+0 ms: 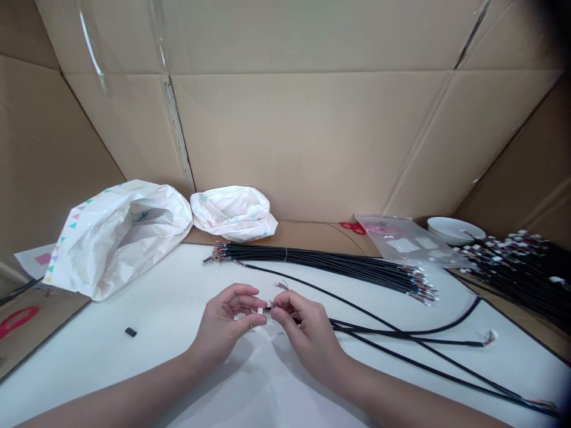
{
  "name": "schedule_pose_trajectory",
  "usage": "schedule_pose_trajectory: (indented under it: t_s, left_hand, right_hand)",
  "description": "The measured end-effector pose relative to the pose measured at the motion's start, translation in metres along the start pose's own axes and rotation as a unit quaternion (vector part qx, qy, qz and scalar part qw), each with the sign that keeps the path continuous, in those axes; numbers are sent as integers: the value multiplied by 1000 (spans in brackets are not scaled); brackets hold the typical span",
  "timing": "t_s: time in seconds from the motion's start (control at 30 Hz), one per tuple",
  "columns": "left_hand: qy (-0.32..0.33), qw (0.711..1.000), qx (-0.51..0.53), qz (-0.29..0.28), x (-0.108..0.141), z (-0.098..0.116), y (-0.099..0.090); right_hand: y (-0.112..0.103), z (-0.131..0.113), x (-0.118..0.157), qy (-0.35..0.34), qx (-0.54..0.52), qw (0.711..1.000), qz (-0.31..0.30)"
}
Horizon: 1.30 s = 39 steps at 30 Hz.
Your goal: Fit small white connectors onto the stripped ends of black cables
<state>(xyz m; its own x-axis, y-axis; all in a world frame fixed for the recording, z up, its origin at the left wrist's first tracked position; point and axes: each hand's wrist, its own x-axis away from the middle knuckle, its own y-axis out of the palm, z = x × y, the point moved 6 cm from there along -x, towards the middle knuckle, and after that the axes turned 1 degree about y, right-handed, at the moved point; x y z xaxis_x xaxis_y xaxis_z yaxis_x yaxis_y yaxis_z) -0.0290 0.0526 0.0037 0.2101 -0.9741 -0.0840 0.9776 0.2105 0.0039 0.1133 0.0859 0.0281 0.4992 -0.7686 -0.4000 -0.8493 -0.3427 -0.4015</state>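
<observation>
Between the thumb and fingers of my left hand is a small white connector. Thin wires run from it to my right hand, which pinches them close to the connector. A black cable comes out behind my right hand toward the right; whether it is the one I pinch is partly hidden by my fingers. Loose wire ends stick up just beyond my right fingertips. Both hands hover low over the white table.
A tied bundle of black cables lies behind my hands. White plastic bags stand at the back left. A black piece lies left. Rightward are a clear bag, a white bowl, red scissors and piled cables.
</observation>
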Motion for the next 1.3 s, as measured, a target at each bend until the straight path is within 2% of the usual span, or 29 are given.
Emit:
schedule_pose_trajectory:
  t_s: [0.17,0.37,0.5,0.7,0.97,1.1,1.3]
  left_hand:
    - [-15,1000,13,-22,-2,-2,3]
    - [-31,998,31,-41,-3,-5,4]
    - [-22,998,-5,-52,-4,-6,3]
    - [13,993,-86,-83,-4,0,4]
    - [0,990,-68,-124,3,3,7]
    - [-37,989,-16,-145,8,2,12]
    - [-89,983,-23,-159,10,-7,14]
  right_hand:
    - [4,12,4,74,-80,994,-26]
    - [5,14,5,72,-94,993,-29]
    - [5,14,6,70,-103,992,-34]
    - [6,17,7,103,-136,984,-46]
    - [6,14,8,172,-230,952,-104]
    - [8,13,9,209,-260,936,-117]
    - [16,15,10,247,-299,910,-148]
